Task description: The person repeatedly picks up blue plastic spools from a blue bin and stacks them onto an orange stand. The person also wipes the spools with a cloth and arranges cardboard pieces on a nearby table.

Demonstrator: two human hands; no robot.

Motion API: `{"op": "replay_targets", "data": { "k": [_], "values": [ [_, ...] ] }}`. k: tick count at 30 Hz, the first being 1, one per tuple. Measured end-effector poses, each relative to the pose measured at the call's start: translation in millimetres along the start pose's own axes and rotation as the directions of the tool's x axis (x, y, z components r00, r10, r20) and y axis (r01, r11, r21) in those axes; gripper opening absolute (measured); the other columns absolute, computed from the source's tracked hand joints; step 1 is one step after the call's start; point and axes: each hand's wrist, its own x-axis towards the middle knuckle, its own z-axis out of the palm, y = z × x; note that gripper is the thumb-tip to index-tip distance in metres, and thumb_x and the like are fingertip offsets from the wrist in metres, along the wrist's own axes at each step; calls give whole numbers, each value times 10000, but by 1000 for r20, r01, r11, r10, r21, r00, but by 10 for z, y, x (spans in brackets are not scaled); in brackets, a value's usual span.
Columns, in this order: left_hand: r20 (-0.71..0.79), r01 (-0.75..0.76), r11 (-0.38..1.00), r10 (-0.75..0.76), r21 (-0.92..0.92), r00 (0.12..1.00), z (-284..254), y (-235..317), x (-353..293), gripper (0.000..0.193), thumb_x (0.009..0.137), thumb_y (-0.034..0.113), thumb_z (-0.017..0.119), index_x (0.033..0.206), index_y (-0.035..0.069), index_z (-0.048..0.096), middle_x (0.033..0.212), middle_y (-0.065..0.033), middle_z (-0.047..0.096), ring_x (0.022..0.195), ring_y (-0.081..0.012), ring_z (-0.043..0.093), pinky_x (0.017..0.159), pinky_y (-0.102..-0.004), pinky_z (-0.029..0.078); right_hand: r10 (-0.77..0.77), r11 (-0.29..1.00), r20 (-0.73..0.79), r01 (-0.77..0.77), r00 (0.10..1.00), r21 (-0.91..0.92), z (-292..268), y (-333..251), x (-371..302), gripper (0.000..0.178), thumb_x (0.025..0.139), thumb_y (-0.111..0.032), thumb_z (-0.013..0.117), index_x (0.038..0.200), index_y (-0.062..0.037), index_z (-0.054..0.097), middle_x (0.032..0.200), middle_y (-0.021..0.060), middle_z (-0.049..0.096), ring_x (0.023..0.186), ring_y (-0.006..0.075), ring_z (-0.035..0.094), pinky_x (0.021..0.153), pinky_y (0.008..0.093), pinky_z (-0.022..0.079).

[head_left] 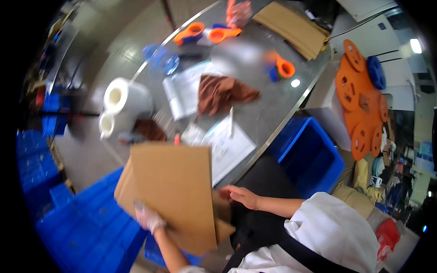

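In front of my body stand flat brown cardboard sheets (pixel 175 189), fanned slightly apart at the left edge and lower right. My left hand (pixel 149 219), in a pale glove, grips them low on their left part; its fingertips are blurred. Just off the right edge of the cardboard is my right hand (pixel 243 196), its fingers loosely apart with nothing visible in them. Beyond the sheets, a printed paper (pixel 230 145) with a white pen (pixel 231 122) on it lies on the grey table (pixel 273 109). A crumpled brown cloth (pixel 223 93) rests farther back, partly over other papers.
White film rolls (pixel 129 98) stand at the table's left edge. Orange-and-blue parts (pixel 284 68), a clear bottle (pixel 164 59) and flat cardboard (pixel 293 27) lie farther back. A blue bin (pixel 314 157) is at the right; blue crates (pixel 91 227) sit at lower left.
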Motion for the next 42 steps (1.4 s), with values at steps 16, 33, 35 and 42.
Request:
{"op": "replay_targets", "data": {
  "k": [16, 33, 35, 42],
  "values": [
    [692, 600, 357, 476, -716, 543, -738, 1147, -1946, 353, 1000, 305, 539, 1257, 65, 572, 1153, -54, 632, 1029, -181, 595, 872, -306, 496, -324, 797, -700, 582, 637, 160, -80, -37, -1603, 481, 878, -11, 646, 1324, 0, 466, 1159, 78, 617, 1052, 151, 594, 924, 293, 485],
    [810, 212, 785, 533, -581, 246, 901, 2485, -4549, 412, 993, 313, 557, 1301, 40, 535, 1121, -84, 651, 915, -178, 639, 752, -309, 544, 65, 916, -927, 391, -370, -91, -2313, 3143, -6602, 312, 939, -22, 540, 1247, -39, 496, 1192, 84, 604, 1058, 207, 602, 882, 328, 496],
    [716, -86, 778, 610, -622, 340, 1329, 2536, -4650, 380, 1004, 307, 527, 1260, 27, 556, 1046, -101, 674, 886, -207, 640, 744, -340, 529, 22, 984, -919, 172, -394, -50, -2597, 3527, -6751, 338, 925, -39, 568, 1256, -34, 501, 1201, 100, 609, 1068, 195, 594, 876, 316, 482],
    [551, -919, 362, 805, -159, 222, 2069, 3406, -5352, 352, 1005, 352, 443, 1255, 122, 538, 828, -247, 662, 785, -450, 624, 674, -482, 479, -156, 937, -854, -349, -496, 32, -3234, 3179, -6109, 286, 898, -88, 563, 1179, -72, 518, 933, 240, 660, 894, 410, 648, 745, 460, 491]
  ]
}}
